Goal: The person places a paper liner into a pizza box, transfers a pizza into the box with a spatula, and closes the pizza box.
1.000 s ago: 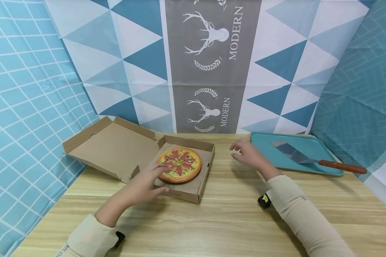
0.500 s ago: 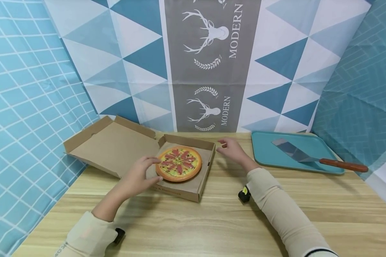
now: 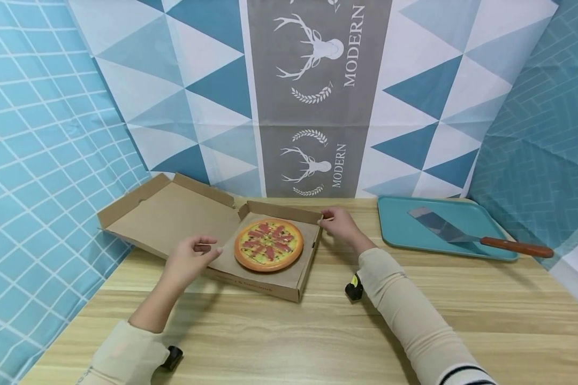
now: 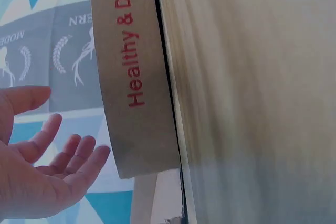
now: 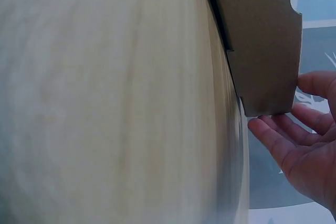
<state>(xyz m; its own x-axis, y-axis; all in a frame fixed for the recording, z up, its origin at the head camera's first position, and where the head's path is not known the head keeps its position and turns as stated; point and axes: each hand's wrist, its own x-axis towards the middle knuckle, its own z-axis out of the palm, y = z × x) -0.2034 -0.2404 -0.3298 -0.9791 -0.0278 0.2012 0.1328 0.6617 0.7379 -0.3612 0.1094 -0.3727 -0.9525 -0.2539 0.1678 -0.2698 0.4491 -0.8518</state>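
A round pizza (image 3: 268,245) with red strips on top lies in the base of an open cardboard pizza box (image 3: 265,289). My right hand (image 3: 341,225) is at the box's far right corner, thumb on the top edge and fingers round the outside; the right wrist view shows these fingertips (image 5: 256,125) right at the cardboard. My left hand (image 3: 188,262) hovers over the hinge side of the box, left of the pizza, fingers loosely bent and holding nothing. In the left wrist view, that hand (image 4: 47,166) is apart from the box's printed front wall (image 4: 131,77).
The box lid (image 3: 173,214) lies folded back to the left. At the back right a teal tray (image 3: 397,224) bears a metal spatula (image 3: 440,227), whose wooden handle (image 3: 515,246) sticks out past the tray's right edge. Patterned cloth walls surround the wooden table (image 3: 289,342).
My right hand has moved left from beside the tray to the box's corner. My left hand has drawn back leftward from the pizza's edge. Pizza, tray and spatula stay put.
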